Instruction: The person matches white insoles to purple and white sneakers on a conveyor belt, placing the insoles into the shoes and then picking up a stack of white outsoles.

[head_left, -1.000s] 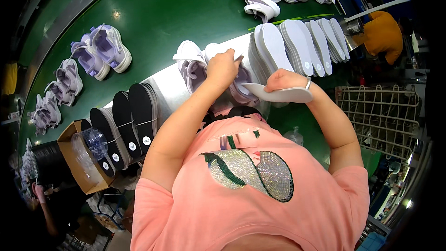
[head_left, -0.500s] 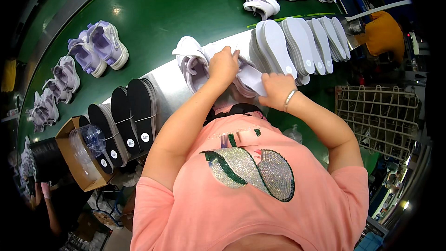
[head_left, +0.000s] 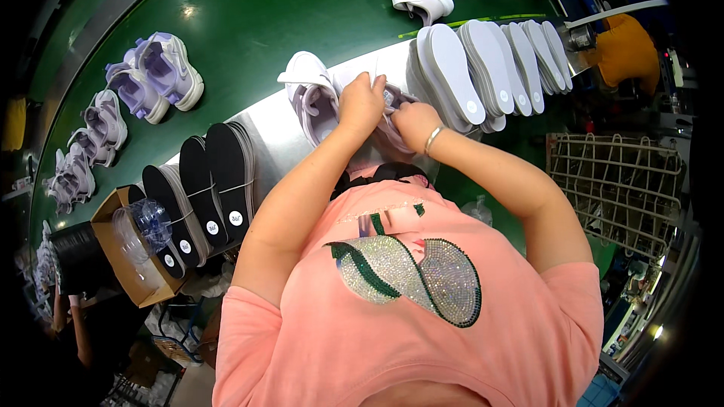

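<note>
Just ahead of me, a lilac and white shoe (head_left: 391,138) rests at the near edge of the metal plate. My left hand (head_left: 363,103) is closed on the upper at its opening. Curled into that opening are the fingers of my right hand (head_left: 415,125), on the heel end of a pale insole that the hand and shoe now hide. The right fingertips are out of sight inside. Left of my hands stands the matching shoe (head_left: 313,100), its opening toward me and its white strap folded outward.
Stacked white insoles (head_left: 452,75) stand right of the shoes, bundled black insoles (head_left: 230,173) at left. A cardboard box (head_left: 128,256) holds clear plastic. Shoe pairs sit on the green table (head_left: 249,22), including a purple pair (head_left: 162,75). A wire rack (head_left: 612,192) is at right.
My right hand has moved left and in, carrying the insole from partly outside the shoe to inside its opening. The left hand keeps its place on the shoe.
</note>
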`<state>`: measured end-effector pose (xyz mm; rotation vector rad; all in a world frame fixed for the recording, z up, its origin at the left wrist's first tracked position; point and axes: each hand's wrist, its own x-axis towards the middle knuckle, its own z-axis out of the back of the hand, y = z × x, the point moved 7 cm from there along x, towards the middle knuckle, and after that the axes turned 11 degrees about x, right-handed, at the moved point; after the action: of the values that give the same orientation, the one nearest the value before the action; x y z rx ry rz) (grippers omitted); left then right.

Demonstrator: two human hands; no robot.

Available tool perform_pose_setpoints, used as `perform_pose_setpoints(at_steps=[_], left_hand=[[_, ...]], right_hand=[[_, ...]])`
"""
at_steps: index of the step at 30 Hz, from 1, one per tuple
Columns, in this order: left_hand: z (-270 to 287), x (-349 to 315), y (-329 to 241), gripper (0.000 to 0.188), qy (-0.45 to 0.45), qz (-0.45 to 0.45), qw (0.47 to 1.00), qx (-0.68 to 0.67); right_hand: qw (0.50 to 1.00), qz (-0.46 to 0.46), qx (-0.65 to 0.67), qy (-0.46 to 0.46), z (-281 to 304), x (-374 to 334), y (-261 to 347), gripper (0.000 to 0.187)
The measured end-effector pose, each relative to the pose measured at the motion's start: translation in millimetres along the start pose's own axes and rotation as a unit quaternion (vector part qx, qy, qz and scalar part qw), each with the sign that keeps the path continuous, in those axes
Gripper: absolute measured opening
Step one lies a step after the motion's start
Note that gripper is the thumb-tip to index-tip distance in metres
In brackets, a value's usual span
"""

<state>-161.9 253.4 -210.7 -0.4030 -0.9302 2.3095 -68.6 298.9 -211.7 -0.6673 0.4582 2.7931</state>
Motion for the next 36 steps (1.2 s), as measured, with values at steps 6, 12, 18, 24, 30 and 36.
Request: perform_pose_setpoints(at_steps=[6, 12, 18, 24, 30, 36], left_hand=[[0.2, 1.7, -1.1, 0.035, 0.004, -0.004, 1.000, -0.019], [-2.9, 1.5, -5.0, 0.034, 0.002, -0.013, 1.000, -0.006], [-5.3, 1.3, -8.1, 0.033, 0.009, -0.025, 1.000, 0.008], [-6.8, 2.6, -6.2, 0.033, 0.000, -0.023, 1.000, 0.005], [-12.7, 4.7, -10.8, 0.033, 0.020, -0.012, 1.000, -0.002], [-26.7, 9.8, -2.5, 0.032, 0.088, -0.031, 0.993, -0.067]], right_hand=[[0.980, -0.005, -0.023, 0.198, -15.1, 24.9, -7.6, 0.024], [0.977, -0.177, 0.079, 0.085, -18.8, 30.8, -35.0, 0.028], [0.988, -0.078, -0.057, 0.121, 2.0, 15.6, -13.8, 0.025], [0.970, -0.027, -0.040, 0.237, 8.9, -12.5, -8.9, 0.024], [0.977, 0.006, -0.036, 0.212, -14.1, -22.3, -21.6, 0.027], [0.887, -0.003, 0.461, 0.009, -2.8, -7.7, -45.4, 0.033]])
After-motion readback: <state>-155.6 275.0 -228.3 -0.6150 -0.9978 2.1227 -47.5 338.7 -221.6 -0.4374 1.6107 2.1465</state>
